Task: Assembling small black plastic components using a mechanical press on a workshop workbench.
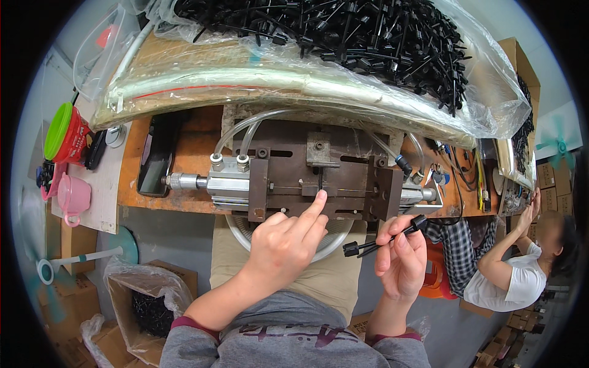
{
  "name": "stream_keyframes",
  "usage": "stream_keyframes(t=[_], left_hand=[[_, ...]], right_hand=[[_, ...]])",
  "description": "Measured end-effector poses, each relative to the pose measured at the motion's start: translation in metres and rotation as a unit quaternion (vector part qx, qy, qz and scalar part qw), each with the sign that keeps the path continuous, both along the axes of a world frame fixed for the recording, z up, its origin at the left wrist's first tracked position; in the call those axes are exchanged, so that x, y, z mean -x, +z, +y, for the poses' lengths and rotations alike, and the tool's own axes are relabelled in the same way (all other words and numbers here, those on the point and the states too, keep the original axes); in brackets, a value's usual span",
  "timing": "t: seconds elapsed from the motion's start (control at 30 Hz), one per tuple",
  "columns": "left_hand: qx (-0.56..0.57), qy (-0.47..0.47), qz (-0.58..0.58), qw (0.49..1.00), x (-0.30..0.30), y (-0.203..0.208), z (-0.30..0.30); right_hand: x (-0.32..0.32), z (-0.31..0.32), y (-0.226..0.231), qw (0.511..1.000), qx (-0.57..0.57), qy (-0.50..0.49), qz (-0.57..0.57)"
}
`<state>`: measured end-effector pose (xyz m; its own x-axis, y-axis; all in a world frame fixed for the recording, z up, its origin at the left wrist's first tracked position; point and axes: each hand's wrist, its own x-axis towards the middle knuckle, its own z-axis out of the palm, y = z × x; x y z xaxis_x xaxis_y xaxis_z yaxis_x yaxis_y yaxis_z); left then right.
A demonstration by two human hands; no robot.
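Observation:
My left hand [283, 242] stretches its index finger onto a small black part [319, 178] seated in the middle of a dark metal fixture [283, 164]. Its other fingers are curled in, holding nothing. To the right, in front of the fixture, my right hand [403, 262] is closed on a few thin black plastic pieces with knobbed ends [351, 249], pinched between thumb and fingers. Exactly how many it holds cannot be made out. Silver air cylinders [228, 184] with clear hoses flank the fixture.
Beyond the fixture, a plastic-lined tray [202, 84] holds a heap of black plastic pieces [380, 40]. A phone-like black slab [161, 156] lies left. Pink cup [75, 195] and red tub [69, 136] stand farther left. Another person [512, 270] sits at right, hands raised together.

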<state>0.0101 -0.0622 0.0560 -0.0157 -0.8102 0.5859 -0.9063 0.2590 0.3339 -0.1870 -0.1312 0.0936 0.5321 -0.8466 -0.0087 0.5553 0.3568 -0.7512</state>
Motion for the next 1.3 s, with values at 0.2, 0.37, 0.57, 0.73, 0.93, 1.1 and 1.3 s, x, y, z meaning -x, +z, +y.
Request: stream_keyframes(t=[0.2, 0.37, 0.57, 0.73, 0.93, 1.1, 1.3], left_hand=[[-0.034, 0.012, 0.0, 0.999, -0.001, 0.007, 0.003], [-0.072, -0.087, 0.276, 0.954, 0.001, 0.024, 0.012], [-0.086, -0.212, 0.408, 0.884, -0.002, 0.039, 0.026], [-0.035, -0.124, 0.33, 0.935, -0.003, 0.024, 0.031], [-0.032, 0.004, 0.079, 0.996, 0.005, 0.003, 0.017], [-0.03, 0.03, -0.043, 0.998, 0.004, 0.007, 0.007], [-0.037, 0.029, -0.034, 0.998, 0.004, 0.008, 0.003]], right_hand=[[0.0, 0.001, -0.003, 1.0, -0.018, -0.012, -0.007], [-0.004, 0.004, -0.005, 1.0, -0.029, -0.006, 0.003], [-0.009, 0.009, -0.01, 0.998, -0.027, -0.004, -0.062], [-0.005, -0.001, -0.008, 0.981, 0.1, -0.162, -0.024], [-0.004, 0.005, -0.011, 0.964, 0.199, -0.157, 0.075], [-0.01, 0.01, 0.001, 0.974, 0.176, -0.141, -0.001], [-0.013, 0.009, 0.0, 0.947, 0.275, -0.132, 0.101]])
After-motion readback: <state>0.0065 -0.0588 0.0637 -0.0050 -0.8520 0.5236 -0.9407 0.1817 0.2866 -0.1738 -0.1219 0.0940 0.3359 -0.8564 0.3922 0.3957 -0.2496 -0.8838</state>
